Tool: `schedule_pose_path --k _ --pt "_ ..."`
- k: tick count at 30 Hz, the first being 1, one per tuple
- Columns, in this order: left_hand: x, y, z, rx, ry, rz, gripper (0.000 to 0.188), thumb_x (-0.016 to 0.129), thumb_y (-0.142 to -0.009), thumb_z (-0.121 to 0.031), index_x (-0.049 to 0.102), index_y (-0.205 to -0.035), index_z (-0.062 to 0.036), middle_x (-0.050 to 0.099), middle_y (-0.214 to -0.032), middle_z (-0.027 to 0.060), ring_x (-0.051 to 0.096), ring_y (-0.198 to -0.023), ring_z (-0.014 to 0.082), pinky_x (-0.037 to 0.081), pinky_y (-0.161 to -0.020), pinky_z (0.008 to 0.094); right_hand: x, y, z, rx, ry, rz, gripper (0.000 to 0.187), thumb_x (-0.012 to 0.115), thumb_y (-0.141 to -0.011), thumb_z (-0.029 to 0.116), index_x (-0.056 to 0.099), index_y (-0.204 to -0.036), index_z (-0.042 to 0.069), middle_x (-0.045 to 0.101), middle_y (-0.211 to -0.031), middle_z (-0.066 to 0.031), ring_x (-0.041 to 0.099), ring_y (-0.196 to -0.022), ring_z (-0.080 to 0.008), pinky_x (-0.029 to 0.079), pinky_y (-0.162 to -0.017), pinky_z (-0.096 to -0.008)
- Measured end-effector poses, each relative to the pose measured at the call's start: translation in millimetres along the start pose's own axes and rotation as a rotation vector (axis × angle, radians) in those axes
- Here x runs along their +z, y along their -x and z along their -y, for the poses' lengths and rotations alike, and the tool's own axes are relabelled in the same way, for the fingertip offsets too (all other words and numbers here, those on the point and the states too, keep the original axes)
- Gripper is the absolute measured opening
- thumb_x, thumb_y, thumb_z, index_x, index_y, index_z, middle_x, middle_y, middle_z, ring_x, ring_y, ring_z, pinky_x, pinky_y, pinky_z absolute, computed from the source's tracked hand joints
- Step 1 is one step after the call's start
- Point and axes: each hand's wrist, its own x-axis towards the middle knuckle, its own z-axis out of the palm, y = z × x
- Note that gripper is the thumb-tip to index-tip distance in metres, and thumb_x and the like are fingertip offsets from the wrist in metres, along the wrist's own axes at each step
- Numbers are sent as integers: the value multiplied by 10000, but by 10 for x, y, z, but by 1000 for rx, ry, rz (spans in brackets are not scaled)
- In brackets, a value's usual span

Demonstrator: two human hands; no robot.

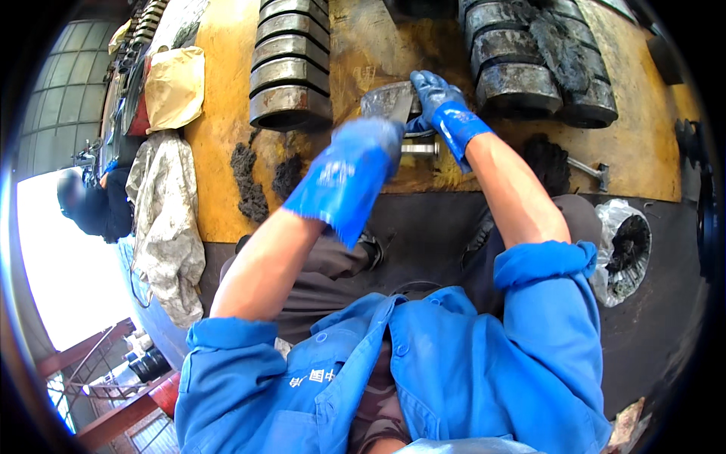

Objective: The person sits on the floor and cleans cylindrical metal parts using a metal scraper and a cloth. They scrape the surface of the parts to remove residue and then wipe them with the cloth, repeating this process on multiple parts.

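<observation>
My right hand [440, 102], in a blue rubber glove, grips the right side of a grey metal ring [384, 98] on the stained yellow work surface. Its fingers lie over the far edge. My left hand [367, 144], gloved alike and smeared by motion, is closed just in front of the ring. A flat grey piece [403, 108] shows between the two hands against the ring; the left fingers hide most of what they hold. Below the ring, a shiny metal bar [420, 149] pokes out beside my left hand.
One row of metal rings [290, 72] lies at far left, more rings [518, 83] at far right with a dark rag [560, 49] on them. A hammer [590, 172], dark fibre clumps [253, 181] and a plastic bag [622, 250] are near. A person [98, 200] is at left.
</observation>
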Motion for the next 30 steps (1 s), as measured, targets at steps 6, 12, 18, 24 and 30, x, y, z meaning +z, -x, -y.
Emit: schedule_pose_path --k 6,12,18,24,30 --pt "20 -5 -75 2 -104 11 435 610 -791 -15 674 -1192 -169 714 -1017 188 690 -978 358 556 -841 453 -83 51 4 -55 -3 36 1103 920 -598 370 331 -1503 146 375 -1549 -105 367 -1431 -275 382 -1117 -453" --pt "-67 -194 -179 -27 -56 73 387 616 -776 -37 682 -1143 -142 716 -998 182 689 -973 369 560 -834 457 -107 71 -65 -59 -11 24 1050 907 -613 390 371 -1480 138 410 -1522 -118 402 -1404 -290 382 -1118 -443" --pt "-81 -177 -99 -28 -85 9 330 623 -794 -59 708 -1103 -138 704 -969 215 689 -975 351 552 -835 461 -173 24 24 -89 -57 53 1047 908 -607 362 366 -1473 130 418 -1507 -110 404 -1401 -280 387 -1113 -448" --pt "-106 -154 -255 -98 -79 126 458 602 -866 -83 584 -1321 -134 687 -1196 167 646 -1155 342 510 -952 496 191 2 -224 67 -108 -39 1170 917 -579 370 281 -1529 124 306 -1586 -134 328 -1453 -292 347 -1153 -449" --pt "-160 -302 -361 -70 -72 103 332 584 -878 -91 656 -1201 -112 692 -1175 167 645 -1145 350 516 -926 492 198 1 -214 87 -167 -29 1163 915 -593 411 283 -1524 119 297 -1588 -139 302 -1464 -299 343 -1157 -460"
